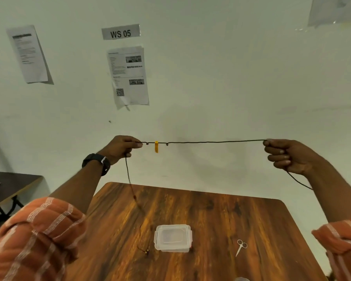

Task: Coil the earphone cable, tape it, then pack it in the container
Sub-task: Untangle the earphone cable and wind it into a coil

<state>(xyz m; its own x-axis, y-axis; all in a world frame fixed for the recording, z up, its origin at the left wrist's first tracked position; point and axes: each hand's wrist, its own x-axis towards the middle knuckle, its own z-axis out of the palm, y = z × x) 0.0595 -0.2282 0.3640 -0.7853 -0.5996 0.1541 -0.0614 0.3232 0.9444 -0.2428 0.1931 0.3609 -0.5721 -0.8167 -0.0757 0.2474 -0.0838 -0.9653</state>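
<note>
You hold the cable [211, 142] stretched taut between both hands, high above the box [173, 237].

Your left hand [122, 147] has its grip pinched on one end and your right hand [286, 155] is fisted around the other; a yellow tape tab [156, 147] hangs from the cable just beside the left hand, between two small kinks. Loose cable drops from the left hand to the worktop [221, 216], ending left of the box. The lidded clear box sits on the worktop, with scissors [241, 247] to its right.
</note>
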